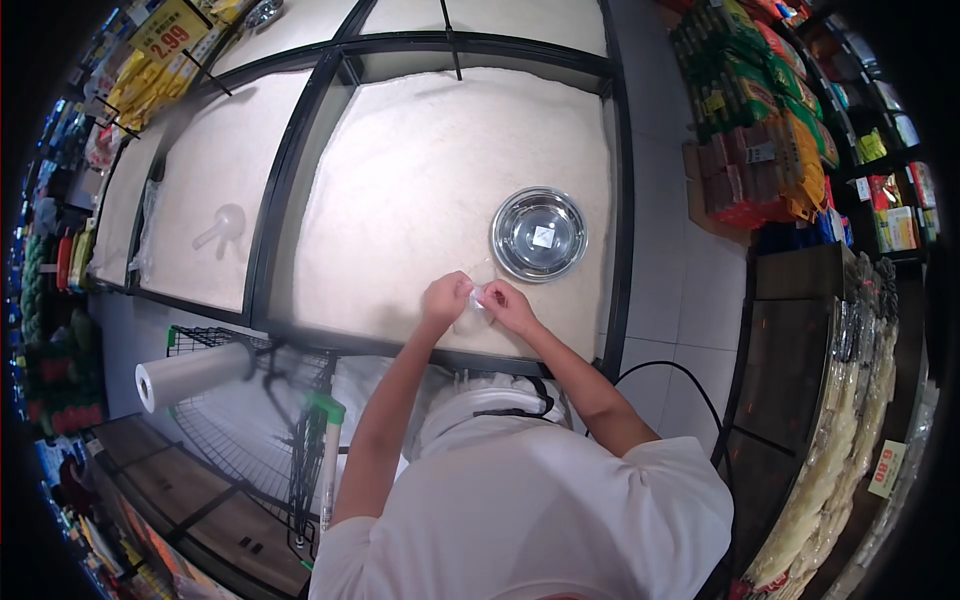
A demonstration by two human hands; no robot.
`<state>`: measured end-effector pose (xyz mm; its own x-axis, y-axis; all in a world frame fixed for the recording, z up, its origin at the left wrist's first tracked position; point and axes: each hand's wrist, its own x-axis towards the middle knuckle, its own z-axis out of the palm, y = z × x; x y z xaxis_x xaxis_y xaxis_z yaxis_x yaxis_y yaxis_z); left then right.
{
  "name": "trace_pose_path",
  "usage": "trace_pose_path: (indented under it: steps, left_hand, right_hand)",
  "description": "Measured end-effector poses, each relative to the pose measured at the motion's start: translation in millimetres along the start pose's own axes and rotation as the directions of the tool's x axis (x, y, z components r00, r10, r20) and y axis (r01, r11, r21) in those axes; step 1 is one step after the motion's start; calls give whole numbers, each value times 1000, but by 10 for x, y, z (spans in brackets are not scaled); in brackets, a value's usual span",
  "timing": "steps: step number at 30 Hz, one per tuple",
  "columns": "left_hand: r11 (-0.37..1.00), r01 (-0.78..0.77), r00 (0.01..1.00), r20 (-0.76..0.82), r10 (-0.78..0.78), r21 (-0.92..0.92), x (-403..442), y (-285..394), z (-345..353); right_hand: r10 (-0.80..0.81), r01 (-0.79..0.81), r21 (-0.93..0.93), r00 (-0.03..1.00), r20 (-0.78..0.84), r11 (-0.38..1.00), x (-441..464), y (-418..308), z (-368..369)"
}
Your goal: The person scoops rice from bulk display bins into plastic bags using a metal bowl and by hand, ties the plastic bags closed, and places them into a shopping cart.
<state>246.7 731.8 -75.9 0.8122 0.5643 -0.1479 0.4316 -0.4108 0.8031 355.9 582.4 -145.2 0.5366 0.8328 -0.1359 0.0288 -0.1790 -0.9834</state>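
Over the near part of a black-framed bin [622, 250] of white loose grain, like rice [420, 170], my two hands are close together. My left hand [450, 298] is closed with its fingers pinching a thin clear plastic bag [477, 297]. Close by on the right, my right hand [508, 304] pinches the same plastic. Most of the bag is hard to see against the white grain. A shiny metal bowl [513, 262] rests on the grain just beyond my right hand, with a small white label in its bottom.
A pale scoop [228, 222] lies in the left bin. A roll of clear bags [190, 376] and a wire shopping cart [240, 410] stand at the lower left. Stacked packages [760, 150] line the right, past a tiled floor [660, 220]. A price sign [170, 38] hangs upper left.
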Motion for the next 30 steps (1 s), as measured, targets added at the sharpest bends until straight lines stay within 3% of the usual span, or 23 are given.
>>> trace_pose_path:
  steps: [3,6,8,10,14,17,19,22,25,27,28,30]
  left_hand:
    - [1000,14,1000,-13,-14,-5,11,314,-218]
    - [999,-42,998,53,42,10,-14,584,-483]
    - [989,-126,988,103,118,76,-49,661,-511]
    - [977,-201,980,13,201,71,-89,710,-463]
    - [962,-272,952,-144,269,-1,-141,880,-422]
    - [958,-200,970,-183,162,-207,-187,905,-447]
    - [926,-193,967,-225,122,-325,-241,961,-454]
    - [974,-156,968,-223,118,-163,-403,1134,-633]
    - [966,-203,961,-220,166,-158,-409,977,-731]
    - [961,-238,936,-299,187,-144,-449,929,-878]
    - [960,-245,928,-319,191,-137,-493,926,-978]
    - [964,-237,919,-349,182,-119,-633,957,-1235]
  right_hand:
    - [33,-35,-132,999,-11,991,-209,51,-79]
    - [31,-31,-9,999,-19,999,-408,-453,27]
    - [-26,13,-162,997,-76,987,-407,-994,75]
    - [-141,106,-306,986,-94,946,-286,-1153,95]
    - [-279,198,-353,940,-194,914,-11,-913,103]
    - [-153,106,-239,971,-186,965,17,-1097,123]
    - [-162,114,-240,967,-195,964,18,-1038,106]
    - [-170,143,-188,977,-132,972,29,-1034,148]
    - [-178,172,-110,983,-50,979,-22,-1203,272]
    - [-144,143,-36,990,-10,989,-9,-1363,381]
    - [-148,151,-81,988,46,985,-8,-1506,419]
    - [-180,174,79,980,85,982,-1,-1682,602]
